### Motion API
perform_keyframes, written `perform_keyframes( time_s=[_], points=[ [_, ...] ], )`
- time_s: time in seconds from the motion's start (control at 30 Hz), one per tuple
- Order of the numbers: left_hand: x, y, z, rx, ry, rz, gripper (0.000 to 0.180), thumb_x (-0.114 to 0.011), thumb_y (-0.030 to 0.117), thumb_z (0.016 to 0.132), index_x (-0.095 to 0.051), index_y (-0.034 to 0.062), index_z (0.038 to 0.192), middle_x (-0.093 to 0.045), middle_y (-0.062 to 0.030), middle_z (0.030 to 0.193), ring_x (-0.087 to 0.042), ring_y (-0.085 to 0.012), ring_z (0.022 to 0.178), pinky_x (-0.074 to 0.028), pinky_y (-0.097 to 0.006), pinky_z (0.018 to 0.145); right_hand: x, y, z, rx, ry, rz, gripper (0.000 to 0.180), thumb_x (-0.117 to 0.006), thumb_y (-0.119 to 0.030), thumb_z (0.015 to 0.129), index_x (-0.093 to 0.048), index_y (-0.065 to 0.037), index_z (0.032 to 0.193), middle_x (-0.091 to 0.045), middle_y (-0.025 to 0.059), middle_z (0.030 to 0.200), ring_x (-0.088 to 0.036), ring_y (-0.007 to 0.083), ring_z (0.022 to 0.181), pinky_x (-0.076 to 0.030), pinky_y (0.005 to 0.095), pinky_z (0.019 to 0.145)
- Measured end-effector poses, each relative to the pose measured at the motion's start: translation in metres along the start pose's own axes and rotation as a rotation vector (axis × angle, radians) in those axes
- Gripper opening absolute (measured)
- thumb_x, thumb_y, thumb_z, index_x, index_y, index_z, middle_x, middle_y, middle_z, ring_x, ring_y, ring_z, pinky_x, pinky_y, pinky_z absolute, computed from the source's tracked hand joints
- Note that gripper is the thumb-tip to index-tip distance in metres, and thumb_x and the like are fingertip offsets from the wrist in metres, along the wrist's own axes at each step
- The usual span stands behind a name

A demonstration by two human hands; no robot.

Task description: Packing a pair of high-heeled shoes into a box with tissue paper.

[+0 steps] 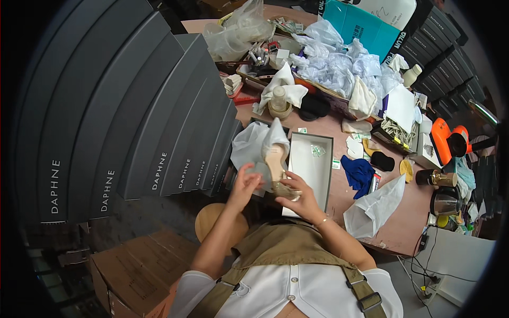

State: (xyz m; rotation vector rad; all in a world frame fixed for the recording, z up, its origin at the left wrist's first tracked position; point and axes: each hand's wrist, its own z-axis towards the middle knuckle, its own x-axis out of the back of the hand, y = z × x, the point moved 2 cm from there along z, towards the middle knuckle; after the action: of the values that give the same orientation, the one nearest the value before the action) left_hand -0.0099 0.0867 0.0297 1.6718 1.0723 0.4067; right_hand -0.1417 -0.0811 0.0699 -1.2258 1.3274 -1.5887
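A pale pointed shoe [275, 161] with a light insole and a strap at the heel is held upright in front of me, toe pointing away, white paper in its toe. My right hand [300, 195] grips it at the heel end, fingers bent around the back. To its left, my left hand [245, 185] has its fingers apart and seems to hold nothing. White tissue paper [248, 144] lies behind the left hand, over a dark box edge. Right of the shoe stands an open shoebox [310, 175], white inside with a dark rim, holding a small packet.
Tall stacks of dark grey shoeboxes [106, 116] rise on my left. Across the table [392, 233] lie a bottle [278, 98], crumpled white paper [339, 63], a blue cloth [358, 175] and a white paper sheet [375, 206]. A cardboard box [143, 265] and round stool [220, 222] stand below.
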Motion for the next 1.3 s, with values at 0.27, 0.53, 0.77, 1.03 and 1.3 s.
perform_keyframes(
  time_s=[0.27, 0.53, 0.77, 1.03, 1.3],
  points=[
    [0.049, 0.012, 0.115, -0.163, 0.322, 1.134, 0.023, -0.060, 0.019, 0.086, -0.060, 0.0001, 0.099, -0.063, -0.0221, 0.087, -0.061, -0.0408, 0.075, -0.047, -0.046, 0.065, 0.078, -0.033, -0.082, -0.243, 0.122, 0.691, 0.058, -0.071, -0.035, 0.074, -0.062, 0.012, 0.107, -0.046, 0.0236, 0.134, -0.051, 0.0286, 0.118, -0.040, 0.0362, 0.097],
    [-0.046, 0.115, -0.002, -0.853, 0.259, 0.911, 0.014, -0.067, 0.009, 0.079, -0.056, 0.0008, 0.074, -0.056, -0.0154, 0.072, -0.056, -0.0358, 0.063, -0.045, -0.041, 0.057, 0.092, -0.093, -0.062, -0.311, -0.061, 1.139, 0.093, -0.055, -0.063, 0.074, -0.043, 0.011, 0.129, -0.053, 0.0256, 0.122, -0.055, 0.0384, 0.111, -0.044, 0.0446, 0.096],
    [-0.029, 0.061, -0.061, -0.352, 0.454, 0.512, 0.028, -0.066, 0.001, 0.073, -0.053, 0.0015, 0.098, -0.058, -0.0142, 0.084, -0.059, -0.0309, 0.075, -0.048, -0.037, 0.067, 0.072, -0.019, -0.037, -0.314, 0.021, 0.750, 0.054, -0.057, -0.031, 0.086, -0.051, 0.011, 0.120, -0.061, 0.0157, 0.113, -0.060, 0.0227, 0.101, -0.047, 0.0339, 0.090],
    [-0.051, 0.063, -0.040, -0.704, 0.122, 1.083, 0.040, -0.059, -0.003, 0.072, -0.059, 0.0014, 0.112, -0.057, -0.0147, 0.094, -0.056, -0.0336, 0.089, -0.047, -0.039, 0.078, 0.067, 0.006, -0.071, -0.483, 0.070, 1.390, 0.063, -0.048, -0.047, 0.090, -0.045, 0.005, 0.126, -0.056, 0.0203, 0.121, -0.058, 0.0348, 0.108, -0.050, 0.0433, 0.093],
    [-0.132, 0.117, -0.047, -0.709, -0.203, 0.798, 0.036, -0.063, -0.001, 0.071, -0.062, 0.0028, 0.107, -0.056, -0.0154, 0.083, -0.059, -0.0325, 0.073, -0.047, -0.037, 0.064, 0.081, -0.004, -0.091, -0.312, 0.179, 1.737, 0.061, -0.051, -0.050, 0.088, -0.050, -0.002, 0.126, -0.058, 0.0178, 0.120, -0.058, 0.0366, 0.108, -0.050, 0.0450, 0.093]
  ],
)
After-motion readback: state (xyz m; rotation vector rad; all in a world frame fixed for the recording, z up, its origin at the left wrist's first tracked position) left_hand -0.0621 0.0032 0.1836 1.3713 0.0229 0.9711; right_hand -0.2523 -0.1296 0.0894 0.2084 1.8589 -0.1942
